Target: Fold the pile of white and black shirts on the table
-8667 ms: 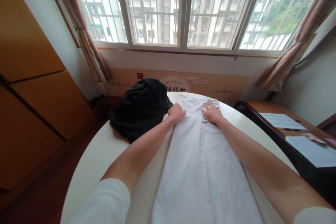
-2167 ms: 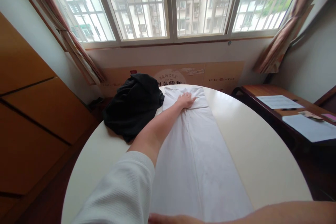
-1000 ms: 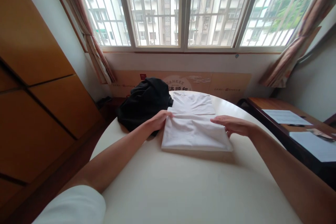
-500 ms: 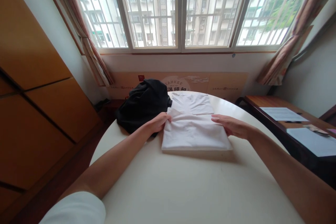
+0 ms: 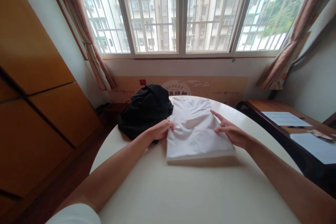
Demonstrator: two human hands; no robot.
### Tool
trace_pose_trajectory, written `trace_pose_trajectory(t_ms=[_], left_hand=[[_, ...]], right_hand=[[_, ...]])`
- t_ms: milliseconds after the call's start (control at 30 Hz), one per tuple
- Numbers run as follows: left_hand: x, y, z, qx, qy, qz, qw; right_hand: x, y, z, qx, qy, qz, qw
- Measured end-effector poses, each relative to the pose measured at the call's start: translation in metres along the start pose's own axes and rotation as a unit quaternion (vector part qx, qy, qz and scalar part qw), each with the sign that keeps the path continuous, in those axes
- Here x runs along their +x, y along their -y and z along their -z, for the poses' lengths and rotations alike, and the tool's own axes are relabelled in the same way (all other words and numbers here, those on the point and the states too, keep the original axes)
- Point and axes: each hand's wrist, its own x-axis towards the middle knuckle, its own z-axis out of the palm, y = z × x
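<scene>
From your head camera, your left hand sits loosely curled against the left edge of the folded white shirt, with its fingers on the cloth. You cannot tell from this view whether it is pinching the fabric. Your right hand is open, fingers spread, with the fingertips resting on the shirt's right edge.

The shirt lies flat in a neat rectangular fold near the far side of the round cream table, between your hands, with soft creases across its top layer. A crumpled black garment sits just beside it on the left, touching its edge and lying close to your left hand. A white sleeve shows at the bottom left, on your left arm.

To the right of the table stands a wooden desk holding sheets of paper and a dark pen. On the left rises a tall orange-brown wardrobe. Ahead, a printed tan wall panel with Chinese lettering runs below a barred window, which is framed by a left curtain and a right curtain.
</scene>
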Motion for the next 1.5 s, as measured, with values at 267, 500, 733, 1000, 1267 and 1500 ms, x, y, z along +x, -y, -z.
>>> trace_pose_trajectory(t_ms=[267,500,733,1000,1267,1500], left_hand=[[-0.012,0.003,-0.012,-0.018,0.018,0.045,0.999],[-0.056,0.016,-0.03,-0.037,-0.008,0.059,0.998],[-0.079,0.035,-0.041,-0.042,-0.028,0.04,0.998],[-0.078,0.024,-0.051,-0.075,-0.103,0.081,0.988],[-0.077,0.028,-0.049,-0.084,-0.094,0.079,0.989],[-0.075,0.033,-0.042,-0.093,-0.061,0.059,0.992]], right_hand=[[-0.019,-0.008,-0.013,-0.103,0.017,-0.003,0.995],[-0.076,-0.014,-0.026,-0.156,0.065,-0.035,0.985],[-0.09,-0.028,-0.023,-0.142,-0.022,-0.011,0.99],[-0.081,-0.036,-0.028,-0.115,-0.12,0.055,0.985],[-0.087,-0.019,-0.037,-0.004,-0.139,0.009,0.99],[-0.083,-0.026,-0.026,-0.009,-0.099,-0.103,0.99]])
